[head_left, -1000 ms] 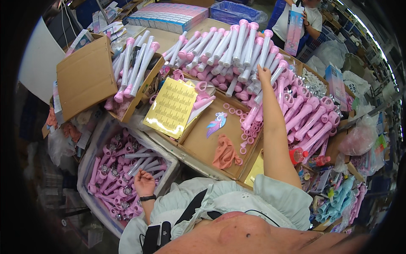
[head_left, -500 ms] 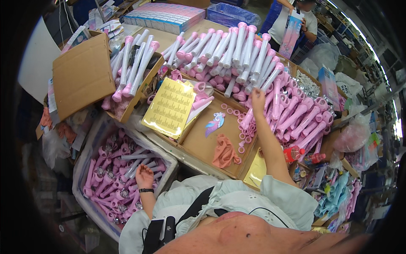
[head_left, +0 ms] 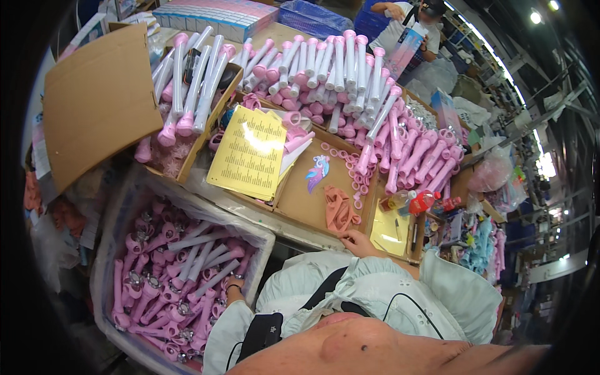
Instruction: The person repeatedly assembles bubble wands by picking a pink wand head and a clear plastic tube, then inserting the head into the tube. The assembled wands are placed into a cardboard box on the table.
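My left hand [head_left: 235, 282] is down at the right inner side of a large plastic-lined bin [head_left: 265, 250], beside pink and white wand-like sticks [head_left: 215, 261]. Its fingers are mostly hidden, so any hold does not show. My right hand [head_left: 359, 242] is at the table's front edge, fingers loosely stretched and apart, with nothing visible in it. Just beyond it lies a crumpled orange cloth [head_left: 338, 209] in a shallow cardboard tray [head_left: 300, 209]. A purple and blue unicorn-shaped piece [head_left: 317, 173] and several pink rings [head_left: 357, 181] lie in that tray too.
White tubes with pink ends [head_left: 350, 65] and pink handles [head_left: 415, 156] are heaped behind the tray. Yellow printed sheets [head_left: 247, 153] lie left of it. Bottles [head_left: 424, 201] stand at right. An open carton [head_left: 100, 100] is at left. Another person [head_left: 400, 25] holds a box at the back.
My right hand has drawn back from the heap of handles to the table's front edge. My left hand has lowered into the bin's right side. The view has shifted.
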The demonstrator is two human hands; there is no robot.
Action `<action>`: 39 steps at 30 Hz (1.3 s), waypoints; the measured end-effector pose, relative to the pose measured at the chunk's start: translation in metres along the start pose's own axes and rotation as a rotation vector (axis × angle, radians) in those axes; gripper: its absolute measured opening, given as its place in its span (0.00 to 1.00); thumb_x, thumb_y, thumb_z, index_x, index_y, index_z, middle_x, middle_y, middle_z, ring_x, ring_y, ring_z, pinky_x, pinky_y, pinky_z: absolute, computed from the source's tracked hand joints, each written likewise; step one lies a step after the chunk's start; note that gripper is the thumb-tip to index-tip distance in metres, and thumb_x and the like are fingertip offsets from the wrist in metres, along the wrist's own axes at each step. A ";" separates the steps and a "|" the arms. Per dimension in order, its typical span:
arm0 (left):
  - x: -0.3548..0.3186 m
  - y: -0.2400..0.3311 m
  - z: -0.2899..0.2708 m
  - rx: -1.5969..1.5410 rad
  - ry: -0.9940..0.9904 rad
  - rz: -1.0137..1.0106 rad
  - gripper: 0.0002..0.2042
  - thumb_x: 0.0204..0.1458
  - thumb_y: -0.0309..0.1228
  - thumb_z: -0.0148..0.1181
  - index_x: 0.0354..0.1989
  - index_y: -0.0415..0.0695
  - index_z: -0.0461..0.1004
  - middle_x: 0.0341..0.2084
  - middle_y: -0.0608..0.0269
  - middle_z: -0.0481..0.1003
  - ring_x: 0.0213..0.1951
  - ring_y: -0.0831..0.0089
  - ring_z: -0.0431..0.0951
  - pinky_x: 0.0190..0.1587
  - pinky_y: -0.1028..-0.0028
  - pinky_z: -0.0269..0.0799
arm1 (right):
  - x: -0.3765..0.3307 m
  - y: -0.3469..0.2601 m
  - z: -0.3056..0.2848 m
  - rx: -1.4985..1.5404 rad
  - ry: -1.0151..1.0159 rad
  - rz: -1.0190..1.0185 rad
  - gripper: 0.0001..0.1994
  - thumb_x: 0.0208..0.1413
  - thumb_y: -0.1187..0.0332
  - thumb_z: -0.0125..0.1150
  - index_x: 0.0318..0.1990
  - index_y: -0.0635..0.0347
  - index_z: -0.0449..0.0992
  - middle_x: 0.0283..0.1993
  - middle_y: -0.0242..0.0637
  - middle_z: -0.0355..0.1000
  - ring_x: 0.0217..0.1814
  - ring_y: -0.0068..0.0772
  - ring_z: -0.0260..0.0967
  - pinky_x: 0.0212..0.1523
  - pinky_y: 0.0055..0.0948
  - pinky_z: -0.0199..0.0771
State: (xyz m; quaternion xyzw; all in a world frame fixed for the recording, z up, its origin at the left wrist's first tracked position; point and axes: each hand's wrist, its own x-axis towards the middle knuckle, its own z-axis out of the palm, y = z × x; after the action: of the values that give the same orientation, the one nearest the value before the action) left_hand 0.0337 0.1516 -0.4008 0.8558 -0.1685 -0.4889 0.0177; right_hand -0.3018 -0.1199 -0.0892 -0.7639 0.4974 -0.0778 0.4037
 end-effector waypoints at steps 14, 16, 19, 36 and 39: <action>-0.009 -0.002 -0.003 0.018 0.556 -0.026 0.16 0.44 0.35 0.56 0.41 0.44 0.66 0.44 0.52 0.66 0.47 0.55 0.66 0.50 0.59 0.61 | 0.006 -0.049 0.016 -0.089 -0.047 -0.134 0.07 0.53 0.72 0.56 0.39 0.61 0.74 0.30 0.34 0.70 0.29 0.23 0.66 0.30 0.23 0.66; -0.004 0.000 -0.013 0.057 0.612 -0.059 0.18 0.45 0.37 0.56 0.45 0.45 0.67 0.47 0.54 0.66 0.49 0.56 0.66 0.50 0.59 0.61 | 0.006 -0.052 0.015 -0.100 -0.070 -0.046 0.07 0.53 0.72 0.56 0.39 0.61 0.74 0.29 0.34 0.70 0.28 0.23 0.66 0.29 0.23 0.66; 0.003 0.000 -0.041 0.306 0.210 -0.015 0.22 0.44 0.40 0.58 0.49 0.47 0.67 0.51 0.58 0.65 0.52 0.56 0.65 0.52 0.59 0.61 | 0.009 -0.059 0.013 -0.107 -0.120 0.027 0.10 0.53 0.68 0.53 0.41 0.60 0.73 0.35 0.41 0.73 0.36 0.36 0.71 0.38 0.30 0.70; -0.086 0.051 -0.114 0.147 0.353 0.500 0.13 0.39 0.32 0.57 0.35 0.42 0.72 0.31 0.45 0.75 0.36 0.46 0.74 0.38 0.54 0.69 | 0.003 -0.039 0.027 -0.006 0.000 -0.171 0.08 0.52 0.71 0.54 0.39 0.63 0.74 0.34 0.40 0.72 0.34 0.31 0.70 0.34 0.27 0.69; -0.145 0.096 -0.168 -0.003 0.598 0.533 0.12 0.39 0.36 0.60 0.29 0.42 0.70 0.23 0.44 0.74 0.30 0.44 0.74 0.31 0.51 0.68 | 0.014 -0.052 0.024 0.048 -0.068 -0.174 0.11 0.53 0.68 0.54 0.41 0.62 0.73 0.36 0.42 0.72 0.37 0.36 0.70 0.39 0.29 0.69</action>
State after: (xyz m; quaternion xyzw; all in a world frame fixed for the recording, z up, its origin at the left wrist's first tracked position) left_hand 0.0819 0.0825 -0.1735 0.8866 -0.3712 -0.1966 0.1935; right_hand -0.2462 -0.1097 -0.0729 -0.7965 0.4133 -0.0985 0.4301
